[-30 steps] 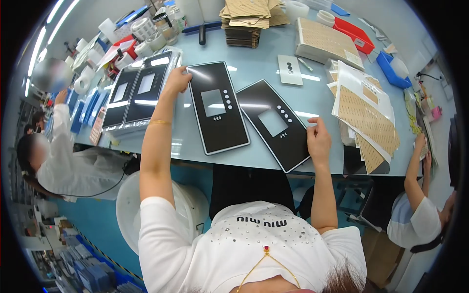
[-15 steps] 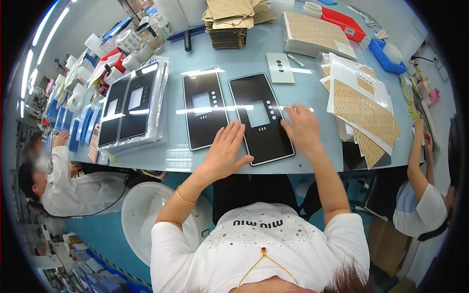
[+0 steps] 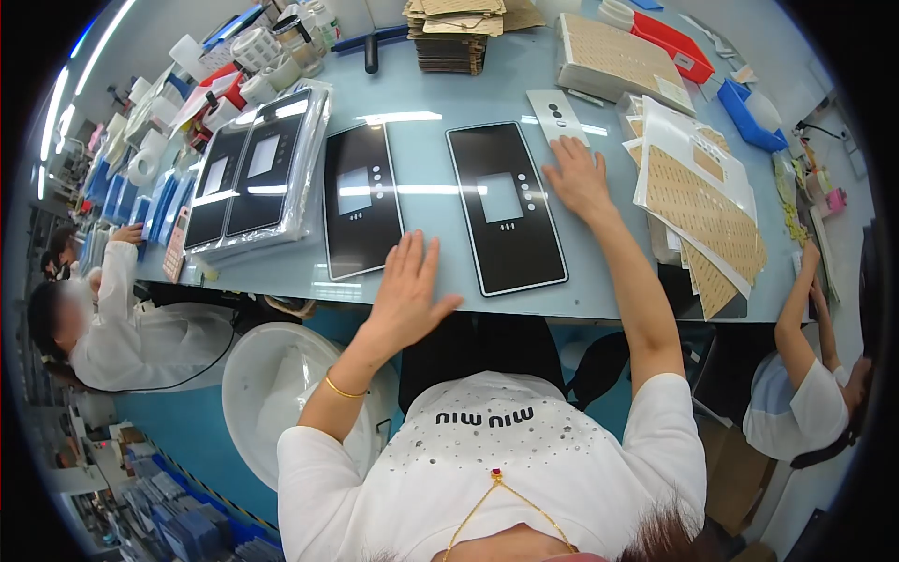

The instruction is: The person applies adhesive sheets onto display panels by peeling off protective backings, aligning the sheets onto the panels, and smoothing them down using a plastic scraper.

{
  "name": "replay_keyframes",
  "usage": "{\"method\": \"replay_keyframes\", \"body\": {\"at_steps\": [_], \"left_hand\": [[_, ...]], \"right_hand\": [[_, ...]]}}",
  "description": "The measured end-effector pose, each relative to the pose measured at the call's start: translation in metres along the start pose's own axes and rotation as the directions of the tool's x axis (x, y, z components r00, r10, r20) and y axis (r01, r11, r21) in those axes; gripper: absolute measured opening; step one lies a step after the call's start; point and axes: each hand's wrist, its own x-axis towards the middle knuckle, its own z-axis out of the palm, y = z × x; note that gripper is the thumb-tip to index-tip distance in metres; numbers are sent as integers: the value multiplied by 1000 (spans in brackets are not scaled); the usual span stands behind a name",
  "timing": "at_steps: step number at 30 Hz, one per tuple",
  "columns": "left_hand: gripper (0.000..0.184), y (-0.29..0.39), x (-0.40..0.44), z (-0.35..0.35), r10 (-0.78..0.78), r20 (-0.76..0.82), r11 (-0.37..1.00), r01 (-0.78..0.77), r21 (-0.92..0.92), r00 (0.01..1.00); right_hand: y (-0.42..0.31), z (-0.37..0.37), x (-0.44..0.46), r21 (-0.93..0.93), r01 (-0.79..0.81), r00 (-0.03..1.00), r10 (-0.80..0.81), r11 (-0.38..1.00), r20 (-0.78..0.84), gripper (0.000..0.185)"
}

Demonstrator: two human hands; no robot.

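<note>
Two black panels with a silver edge, each with a clear window and a row of round holes, lie flat on the table. Beside the lower right corner of the left panel (image 3: pixel 354 239) is my left hand (image 3: pixel 401 290), fingers stretched out; its fingertips look to be at the panel's edge. The right panel (image 3: pixel 510 251) lies between my hands. My right hand (image 3: pixel 579 180) reaches past its upper right side, fingers spread, fingertips on the lower end of a small pale plate (image 3: pixel 545 105) with dark round spots. Part of that plate is hidden under the fingers.
Bagged black panels (image 3: pixel 272 178) are piled at left. Brown sheets (image 3: pixel 698 201) and a thick sheet stack (image 3: pixel 623 61) lie at right, near red (image 3: pixel 676 47) and blue (image 3: pixel 749 117) bins. A black-handled tool (image 3: pixel 372 51) lies at the back. Co-workers sit at both sides.
The left panel has shifted left, widening the gap between the two panels. My left hand has gone left with it, and my right hand has moved forward from the right panel's edge onto the pale plate.
</note>
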Motion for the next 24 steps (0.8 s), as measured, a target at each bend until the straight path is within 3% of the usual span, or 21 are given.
{"method": "replay_keyframes", "body": {"at_steps": [2,3,5,8,10,12,14,16,18,19,21,22,24], "left_hand": [[95,29,12,-3,-2,-67,998,-2,-57,998],[103,37,21,3,13,-76,997,-19,-71,997],[102,42,41,11,5,-50,999,-7,-39,999],[99,33,68,20,-31,-22,999,31,20,999],[89,31,84,11,-30,-6,998,30,55,1000],[84,37,107,6,38,-56,999,-37,17,998],[79,49,128,2,88,-95,996,-89,-13,992],[65,80,150,2,170,-152,823,-225,-522,974],[56,106,171,9,164,-22,627,-122,-770,986],[56,118,181,13,162,-24,625,-122,-771,986],[48,137,197,22,136,250,241,213,-947,959],[48,142,203,27,136,254,238,218,-946,957],[40,152,212,36,81,339,54,336,-940,937]], "right_hand": [[-3,4,-21,-11,146,978,-146,989,-149,53],[-5,0,-32,19,201,969,-196,979,-148,53],[-11,-22,-55,94,285,949,-266,954,-170,54],[-3,-64,-92,34,280,927,-261,959,-269,54],[14,-80,-108,-18,194,937,-191,981,-291,56],[36,-86,-119,-220,-36,928,-49,975,-370,51],[57,-88,-119,-300,-95,920,-31,949,-391,43],[69,-85,-122,-370,-143,911,-24,918,-412,35],[76,-84,-124,-219,-61,869,-56,974,-491,18],[76,-86,-126,-222,-58,870,-60,973,-490,18],[72,-90,-132,-116,-26,833,-43,993,-552,11],[74,-88,-134,-116,-26,836,-42,993,-548,11],[80,-85,-138,-61,-10,860,-23,998,-509,19]]}}
